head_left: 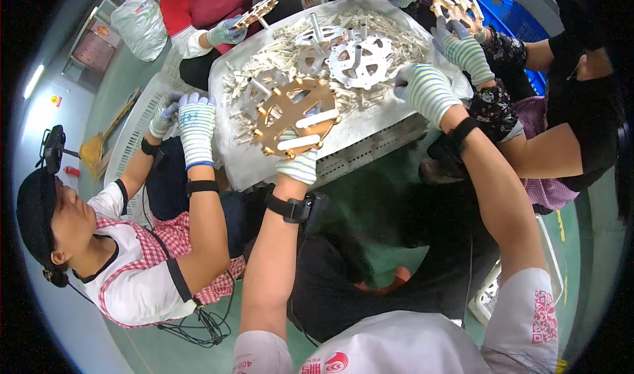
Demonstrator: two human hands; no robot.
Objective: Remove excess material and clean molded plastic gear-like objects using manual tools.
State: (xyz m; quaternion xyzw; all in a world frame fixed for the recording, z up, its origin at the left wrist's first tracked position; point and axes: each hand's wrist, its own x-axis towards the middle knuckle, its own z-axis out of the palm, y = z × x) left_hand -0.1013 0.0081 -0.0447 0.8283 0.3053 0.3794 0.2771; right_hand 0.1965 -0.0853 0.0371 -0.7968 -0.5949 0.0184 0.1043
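Note:
My left hand [300, 166], in a striped glove, grips a bronze-coloured round metal plate with cutouts [269, 124] from below. Two pale flat bars [317, 119] lie across the plate's cutouts, and small knobs stand along its rim. At the table's right side my right hand [428, 91], also gloved, has its fingers curled in. What they hold, if anything, is hidden. Between and beyond my hands, silver round plates with cutouts [341, 66] lie on a heap of small silver metal pieces [403, 34].
The heap covers a table with a pale sheet [231, 156]. Several people sit around it: a gloved hand [197, 126] at left, another [226, 32] at far left holding a metal part, and one [465, 54] at right under a bronze plate [456, 7]. A blue basket [505, 17] stands behind.

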